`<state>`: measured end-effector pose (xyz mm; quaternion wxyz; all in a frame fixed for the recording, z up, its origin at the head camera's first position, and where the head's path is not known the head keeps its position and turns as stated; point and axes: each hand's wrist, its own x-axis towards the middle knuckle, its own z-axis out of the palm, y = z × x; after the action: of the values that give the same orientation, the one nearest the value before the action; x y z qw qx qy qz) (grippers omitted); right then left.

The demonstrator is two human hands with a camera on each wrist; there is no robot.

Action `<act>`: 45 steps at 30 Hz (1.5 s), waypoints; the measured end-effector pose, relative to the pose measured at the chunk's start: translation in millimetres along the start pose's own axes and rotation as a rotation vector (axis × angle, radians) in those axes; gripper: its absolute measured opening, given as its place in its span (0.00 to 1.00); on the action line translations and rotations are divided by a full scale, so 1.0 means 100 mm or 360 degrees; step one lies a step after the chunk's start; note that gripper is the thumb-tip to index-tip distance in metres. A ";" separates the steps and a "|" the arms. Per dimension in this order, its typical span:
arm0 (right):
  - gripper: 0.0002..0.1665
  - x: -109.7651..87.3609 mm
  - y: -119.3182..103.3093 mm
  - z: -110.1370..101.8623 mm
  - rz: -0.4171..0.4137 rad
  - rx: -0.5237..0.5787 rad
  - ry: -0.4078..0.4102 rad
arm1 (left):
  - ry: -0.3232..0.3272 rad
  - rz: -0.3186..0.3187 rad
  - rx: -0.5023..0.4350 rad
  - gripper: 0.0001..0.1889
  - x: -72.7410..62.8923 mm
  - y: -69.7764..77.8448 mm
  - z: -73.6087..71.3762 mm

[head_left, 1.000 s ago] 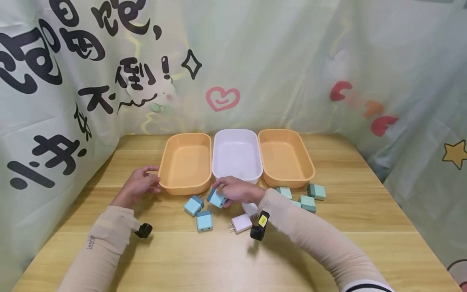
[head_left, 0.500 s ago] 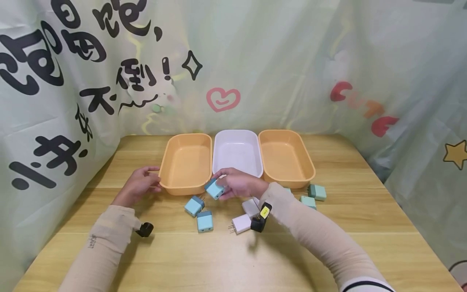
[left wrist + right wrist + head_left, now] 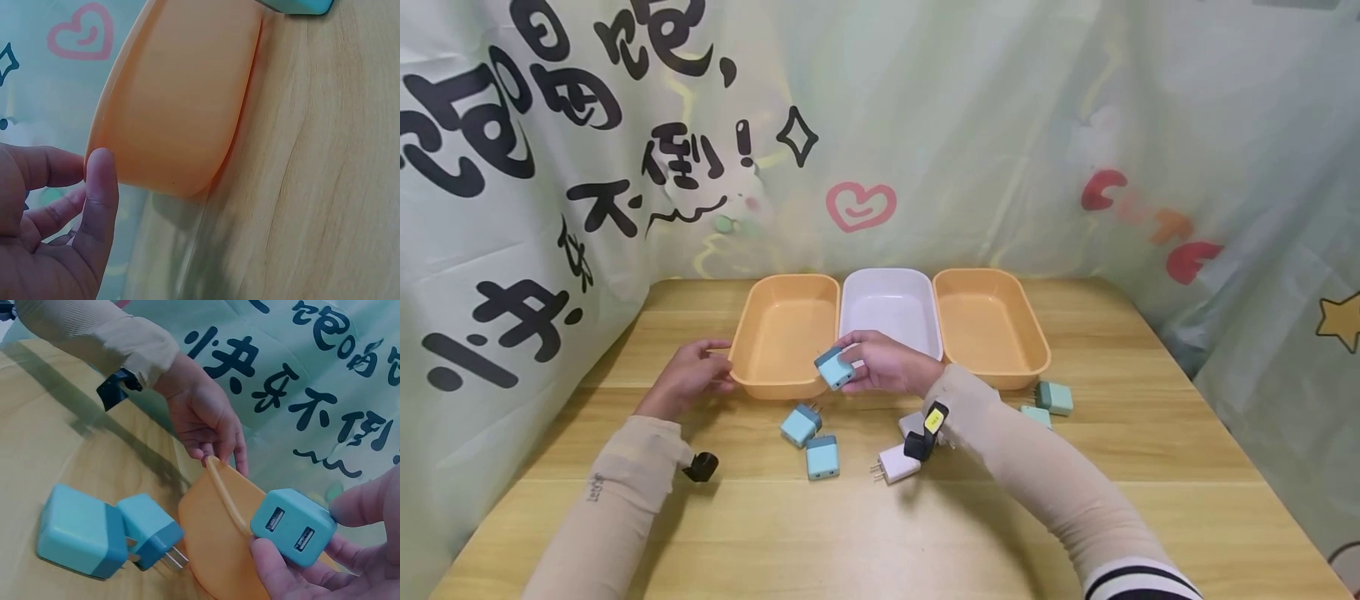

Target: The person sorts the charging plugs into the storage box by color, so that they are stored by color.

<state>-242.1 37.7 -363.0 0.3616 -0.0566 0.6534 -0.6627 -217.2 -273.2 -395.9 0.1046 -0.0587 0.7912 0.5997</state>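
My right hand [image 3: 891, 364] pinches a light-blue USB charger [image 3: 836, 369] between thumb and fingers. The charger hangs over the near right edge of the left orange tray [image 3: 786, 388]. In the right wrist view, two USB ports show on the held charger [image 3: 294, 528]. At that tray's left side my left hand [image 3: 694, 373] pinches the rim; the left wrist view shows its thumb [image 3: 102, 178] against the outer wall. Two more blue chargers, one [image 3: 801, 425] behind the other [image 3: 822, 457], lie on the table before the tray.
A white tray [image 3: 891, 279] and a second orange tray [image 3: 1036, 362] stand alongside. White chargers, one [image 3: 898, 463] nearer me, lie beneath my right wrist. Green chargers, including one [image 3: 1055, 397], lie by the right tray, partly hidden by my right sleeve. A printed curtain [image 3: 962, 125] hangs behind the table.
My right hand has lifted the blue charger from near the table and moved it up and slightly left to the left orange tray's edge. The left hand stays at the rim.
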 end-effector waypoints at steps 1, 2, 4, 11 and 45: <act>0.21 0.02 -0.01 0.00 -0.0007 0.0010 0.0011 | 0.0005 0.0003 0.0000 0.28 0.01 0.00 0.00; 0.21 0.03 -0.02 0.00 -0.0011 0.0014 0.0019 | 0.0005 0.0006 -0.0006 0.28 0.02 -0.01 0.00; 0.21 0.06 -0.05 0.00 -0.0016 0.0014 0.0040 | 0.0013 0.0017 -0.0011 0.27 0.04 -0.02 0.00; 0.21 0.21 -0.11 -0.01 -0.0006 0.0038 0.0052 | 0.0036 0.0037 -0.0017 0.27 0.07 -0.04 0.00; 0.30 0.72 -0.29 0.15 0.0123 0.0667 0.0109 | 0.0026 0.0039 -0.0040 0.28 0.03 0.00 0.02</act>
<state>-298.7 -18.4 -363.0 0.3681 0.0676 0.5150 -0.7712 -220.4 -271.2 -397.4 0.0900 -0.0551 0.7851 0.6103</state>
